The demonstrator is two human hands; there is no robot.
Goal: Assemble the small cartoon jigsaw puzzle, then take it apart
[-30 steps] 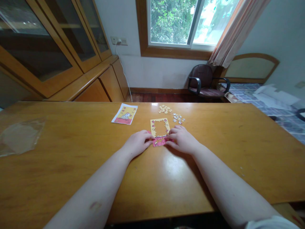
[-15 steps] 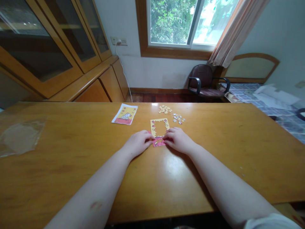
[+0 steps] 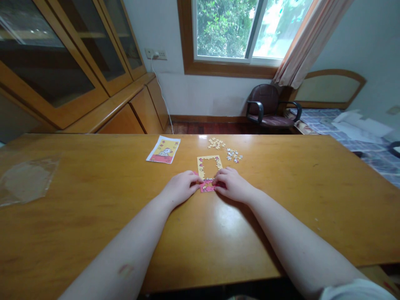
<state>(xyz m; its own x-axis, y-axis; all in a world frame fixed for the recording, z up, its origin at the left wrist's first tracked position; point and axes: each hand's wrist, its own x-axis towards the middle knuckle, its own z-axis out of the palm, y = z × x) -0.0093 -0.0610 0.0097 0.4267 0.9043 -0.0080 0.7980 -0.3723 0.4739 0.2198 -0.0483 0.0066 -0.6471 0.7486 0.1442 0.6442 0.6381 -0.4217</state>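
Note:
A partly assembled jigsaw puzzle lies flat on the wooden table, a yellow border (image 3: 199, 159) around a bare middle, with pink jigsaw pieces (image 3: 207, 189) along its near side. My left hand (image 3: 183, 186) is closed at the left end of the pink strip, its fingertips on the pieces. From the other side, my right hand (image 3: 233, 186) presses bent fingers and thumb onto the right part of the same strip. Pink edges show beside both hands; what lies directly beneath the fingers is hidden.
Behind the puzzle are a pile of yellow pieces (image 3: 216, 143) and a pile of mostly white pieces (image 3: 233, 155). A picture card (image 3: 163, 150) lies to the left. A clear plastic bag (image 3: 28, 179) rests at the table's far left. An armchair (image 3: 268, 106) stands beyond the table.
My right hand's fingertips have shifted slightly left along the pink strip. My left hand and the loose piles stay where they were.

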